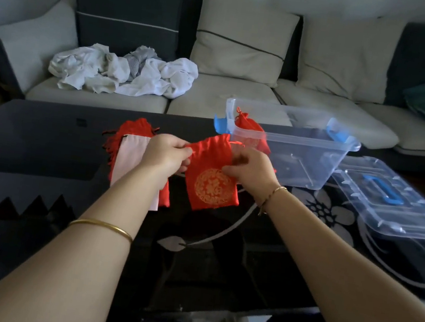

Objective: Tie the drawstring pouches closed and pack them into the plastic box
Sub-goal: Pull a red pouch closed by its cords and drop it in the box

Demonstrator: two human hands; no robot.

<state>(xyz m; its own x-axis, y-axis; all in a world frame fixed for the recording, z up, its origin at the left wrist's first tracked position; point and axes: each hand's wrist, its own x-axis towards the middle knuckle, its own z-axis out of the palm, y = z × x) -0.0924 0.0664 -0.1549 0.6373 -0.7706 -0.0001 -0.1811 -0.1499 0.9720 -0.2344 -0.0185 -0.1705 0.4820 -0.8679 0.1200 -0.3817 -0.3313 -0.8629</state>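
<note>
Red pouch [211, 185] hangs over the table [43, 141], mouth up, long axis upright; left hand [164, 153] and right hand [253, 168] pinch its gathered top. Plastic box [302, 157] holds one other pouch [249, 127]; lid [392, 204] lies beside it.

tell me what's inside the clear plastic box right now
One red pouch lies at the left end of the plastic box, its gathered top near the rim. The rest seen through the clear walls looks bare. The right hand covers the near left corner.
</note>
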